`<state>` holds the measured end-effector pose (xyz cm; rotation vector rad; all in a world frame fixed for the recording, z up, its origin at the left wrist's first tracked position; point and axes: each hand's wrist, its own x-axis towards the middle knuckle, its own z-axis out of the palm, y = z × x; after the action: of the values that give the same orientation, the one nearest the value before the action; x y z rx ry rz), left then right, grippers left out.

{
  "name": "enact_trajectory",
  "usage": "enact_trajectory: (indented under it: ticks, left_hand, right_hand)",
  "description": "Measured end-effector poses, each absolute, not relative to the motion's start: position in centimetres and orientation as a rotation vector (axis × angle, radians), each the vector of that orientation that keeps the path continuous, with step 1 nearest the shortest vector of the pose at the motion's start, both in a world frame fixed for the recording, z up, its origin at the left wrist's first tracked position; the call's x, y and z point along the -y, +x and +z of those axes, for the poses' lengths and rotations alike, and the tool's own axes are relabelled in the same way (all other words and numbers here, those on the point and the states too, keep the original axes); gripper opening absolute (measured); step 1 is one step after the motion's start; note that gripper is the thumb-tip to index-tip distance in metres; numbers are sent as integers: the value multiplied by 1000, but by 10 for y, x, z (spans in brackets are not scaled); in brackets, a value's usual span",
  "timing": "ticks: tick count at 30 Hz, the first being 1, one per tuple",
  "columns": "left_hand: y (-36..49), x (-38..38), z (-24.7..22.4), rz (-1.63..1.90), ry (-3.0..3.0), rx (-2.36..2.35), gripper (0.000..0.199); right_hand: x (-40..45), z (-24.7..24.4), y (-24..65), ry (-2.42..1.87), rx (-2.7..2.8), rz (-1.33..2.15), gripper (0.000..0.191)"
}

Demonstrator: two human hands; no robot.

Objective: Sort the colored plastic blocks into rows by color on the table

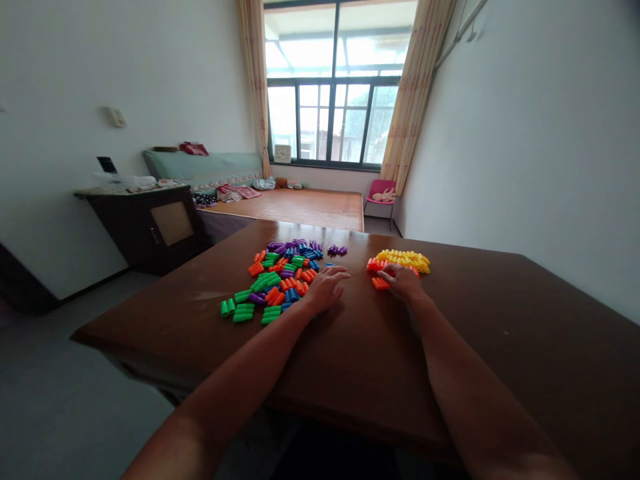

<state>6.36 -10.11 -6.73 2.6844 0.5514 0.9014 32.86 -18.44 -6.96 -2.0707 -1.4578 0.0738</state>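
Green, purple, blue and orange plastic pieces lie in a mixed pile [267, 282] on the left part of the brown table. My left hand [327, 288] is at the pile's right edge, fingers apart and pointing right, with nothing visible in it. Over on the right, yellow pieces [405, 259] lie in rows behind a row of orange-red pieces [376, 265]. My right hand [401, 280] touches the orange-red row with its fingers bent; what they hold, if anything, is hidden. An orange piece [380, 284] lies just left of that hand. Purple pieces [337, 251] sit between the two groups.
The brown table [490, 333] extends to the right and toward me. Beyond it stand a bed [310, 205] with cloths and a pink chair [381, 190] holding a soft toy. A dark cabinet [135, 227] is at the left, and a window is at the back.
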Motion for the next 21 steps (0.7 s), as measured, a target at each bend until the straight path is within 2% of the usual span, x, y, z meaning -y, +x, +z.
enact_trajectory:
  ticks: [5,11,14,18,21]
  left_hand:
    - [62,96,-70,919,2648,-561,33]
    - [60,93,-73,925,2674,-504,32]
    - [60,96,-73,948,2651,-513,30]
    - [74,106,-59,998,2503,-589,32]
    - [102,109,-41,962,2388,-612,35]
  right_hand:
    - [186,-78,339,-1890,1573,400,25]
    - [175,-94,329,-1881,1593,43,23]
    - [178,-87,327,-1863,1522,2,26]
    - [183,-68,347,-1725,1015,-108,46]
    - [186,-64,378,-1642,598,-53,62]
